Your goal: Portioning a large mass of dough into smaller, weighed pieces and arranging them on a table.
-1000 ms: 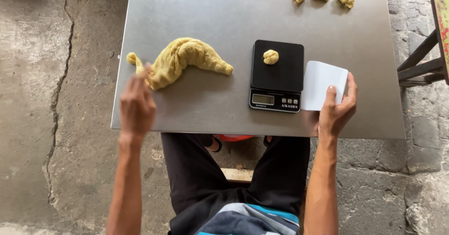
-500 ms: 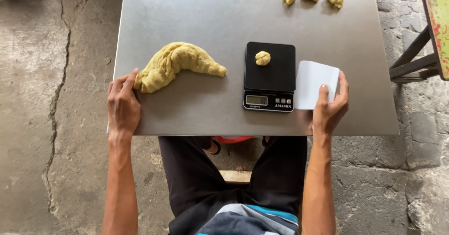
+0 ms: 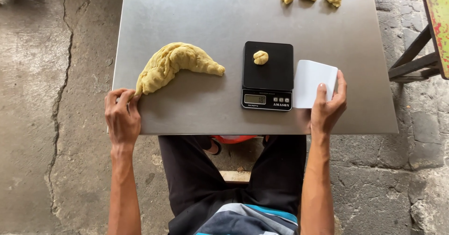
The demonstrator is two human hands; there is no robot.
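Left hand [image 3: 122, 117]: lower left of the frame, fingers curled loosely on the bench [image 3: 201, 108] edge, touching the tip of the dough, gripping nothing.
Dough [image 3: 175, 64]: left of centre, a curved yellow lump; it looks soft, heavy and probably sticky, so best taken from underneath or pinched at the thin end.
Scale [image 3: 268, 76]: centre, black, a small dough ball [image 3: 260, 57] on it.
Right hand [image 3: 327, 108]: lower right, thumb and fingers closed on the white scraper [image 3: 312, 83]; it looks stiff and light.
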